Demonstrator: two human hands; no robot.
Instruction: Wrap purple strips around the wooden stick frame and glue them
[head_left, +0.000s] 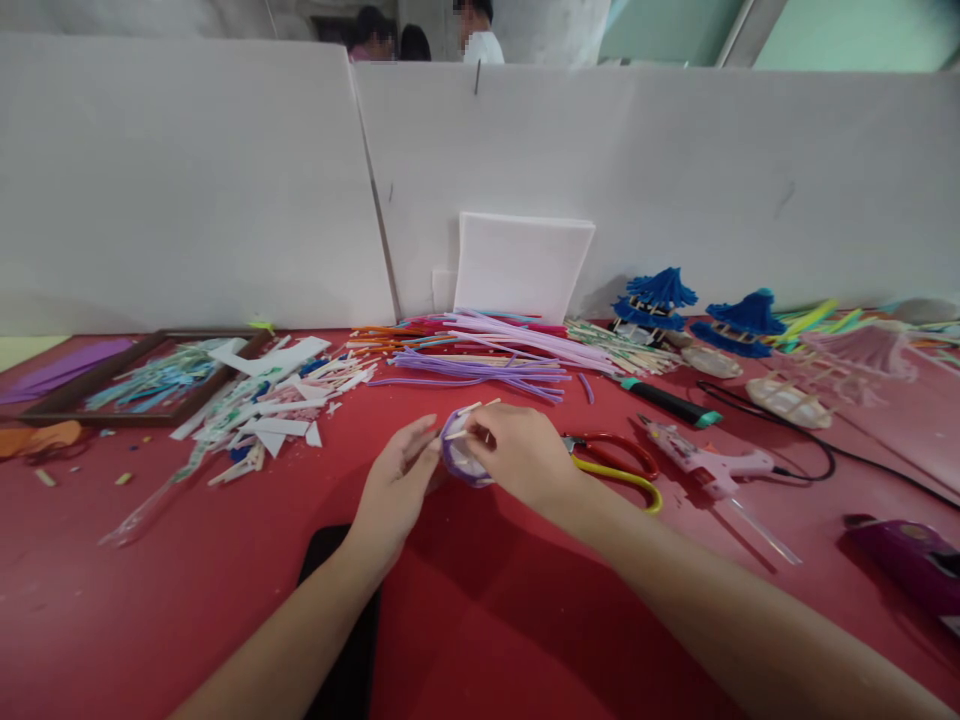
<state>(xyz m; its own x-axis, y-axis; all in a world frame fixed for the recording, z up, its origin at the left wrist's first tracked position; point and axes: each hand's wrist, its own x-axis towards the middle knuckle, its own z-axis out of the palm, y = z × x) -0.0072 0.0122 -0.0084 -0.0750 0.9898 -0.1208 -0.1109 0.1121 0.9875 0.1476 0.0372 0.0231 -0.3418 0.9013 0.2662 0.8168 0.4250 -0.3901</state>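
A small model (459, 464) is worked on above a red desk (480, 610), its purple edging in place and several pale sticks (455, 435) set about its top. The work is judged to be midway: no roof is seen on the piece, while two blue models (660, 292) (742, 318), both roofed, are stood well beyond and to the right of the right hand (529, 455). How many sticks are left to be fixed cannot be told.

The model is held between the hands, just right of the left hand's fingertips and directly under those of the right. The left hand (396, 475) is half curled, thumb and fingers brought to the near side of the rim; how firm its hold is cannot be told. The right hand is closed to a pinch, and one stick appears to be gripped at its fingertips.

Just right of the right hand, pliers (618, 473) are laid, and a pink glue gun (712, 467) is placed farther right. Purple stems (480, 372) are heaped beyond both hands; scraps (281, 365) are strewn beyond the left hand, to its left.
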